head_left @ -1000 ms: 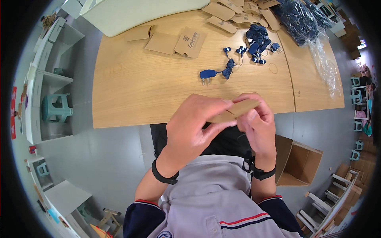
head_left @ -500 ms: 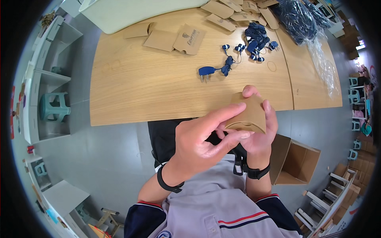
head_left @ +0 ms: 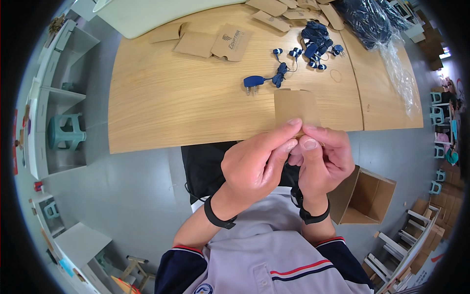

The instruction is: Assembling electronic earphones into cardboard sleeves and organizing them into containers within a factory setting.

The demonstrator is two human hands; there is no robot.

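Note:
A small brown cardboard box (head_left: 296, 105) is held between both hands near the table's front edge. My left hand (head_left: 259, 159) pinches its near end with thumb and forefinger. My right hand (head_left: 325, 157) grips the same end from the other side, thumb and forefinger together. The fingertips hide most of that near end. Beyond the box lie blue earphones with a coiled cord (head_left: 279, 74) and a blue two-pin plug (head_left: 253, 82). A heap of more blue earphones (head_left: 316, 39) rests further right.
Flat brown cardboard pieces (head_left: 231, 44) lie at the back left of the wooden table (head_left: 186, 108); several more (head_left: 271, 22) are piled behind. A white bin (head_left: 147, 17) stands far left, a clear plastic bag of blue items (head_left: 364, 24) far right. An open carton (head_left: 369, 196) sits below, right.
The box has turned so its far end points away from me. My right hand has shifted from the box's side to its near end, beside my left fingertips.

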